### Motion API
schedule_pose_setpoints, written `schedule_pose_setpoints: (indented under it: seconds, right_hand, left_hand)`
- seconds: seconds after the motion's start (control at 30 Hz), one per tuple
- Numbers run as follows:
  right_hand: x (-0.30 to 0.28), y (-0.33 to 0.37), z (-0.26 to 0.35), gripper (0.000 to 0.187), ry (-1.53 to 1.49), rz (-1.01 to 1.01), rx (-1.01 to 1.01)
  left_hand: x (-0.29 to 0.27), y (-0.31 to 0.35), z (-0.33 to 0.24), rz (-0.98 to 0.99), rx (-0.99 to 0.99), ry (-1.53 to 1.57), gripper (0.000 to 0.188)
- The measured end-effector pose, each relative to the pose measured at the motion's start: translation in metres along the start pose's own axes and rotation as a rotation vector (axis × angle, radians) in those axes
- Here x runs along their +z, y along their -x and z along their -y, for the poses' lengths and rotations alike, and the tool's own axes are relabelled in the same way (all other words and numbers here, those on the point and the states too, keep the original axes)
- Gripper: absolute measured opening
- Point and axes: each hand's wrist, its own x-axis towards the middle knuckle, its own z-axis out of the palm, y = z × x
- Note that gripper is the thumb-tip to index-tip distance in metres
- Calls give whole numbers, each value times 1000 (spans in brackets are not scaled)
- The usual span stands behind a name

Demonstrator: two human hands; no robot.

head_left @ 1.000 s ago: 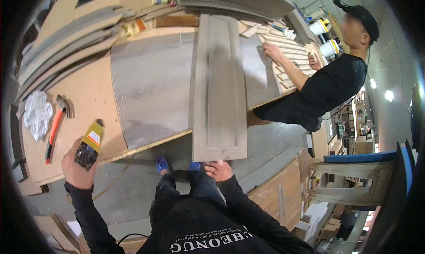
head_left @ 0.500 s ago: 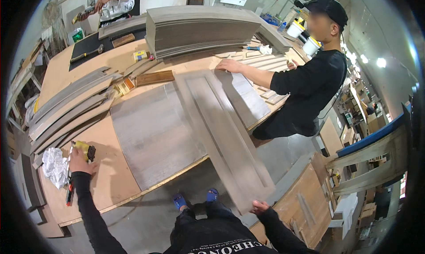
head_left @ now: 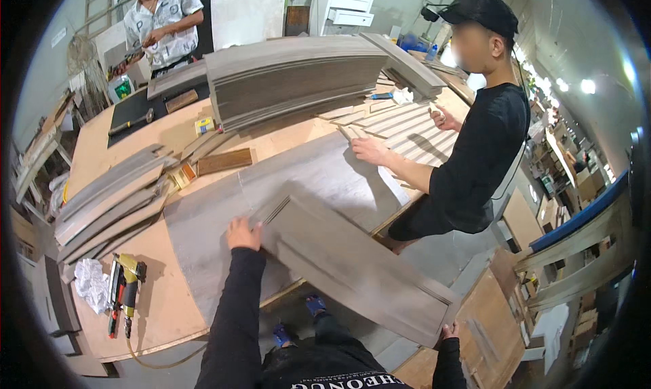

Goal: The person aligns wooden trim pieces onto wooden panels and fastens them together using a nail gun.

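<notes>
A long grey framed door panel (head_left: 346,263) slants across the near table edge, its right end out beyond it. My left hand (head_left: 244,234) is closed on the panel's left end, above the table. Around the far right corner my right hand (head_left: 450,331) has its fingers closed. Under the panel's left part lies a flat grey sheet (head_left: 203,230) on the wooden table (head_left: 169,280). A yellow-and-black air nail gun (head_left: 129,280) rests at the left with its hose attached, beside crumpled white plastic (head_left: 92,284).
A co-worker in black (head_left: 485,145) stands at the right, one hand over the sheet. Another person (head_left: 163,26) works at the far left. Stacked grey panels (head_left: 298,84) fill the table's back; grey strips (head_left: 112,192) lie left. A wooden cart (head_left: 491,314) stands right.
My left hand has left the nail gun and moved right onto the panel. The panel has turned and shifted toward me and right. The co-worker's hand has come off it.
</notes>
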Motion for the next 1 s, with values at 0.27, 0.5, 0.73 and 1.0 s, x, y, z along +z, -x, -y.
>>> schedule_pose_setpoints:
  seconds: [0.27,0.5,0.73,1.0]
  right_hand:
    - [150,-62,58,48,378,384,-554]
    - [335,-46,194,49,505,816,-418]
    - [513,-103,205,52,791,916,-978]
    - [658,-80,220,52,1035,701,-1114]
  left_hand:
    - [-69,123,165,-381,-293,-41,26]
    - [-99,348,269,-799,-638,-93,18]
    - [-108,426,187,-791,-1096,894,27]
    - [-59,368,80,-939,-1044,1089,23]
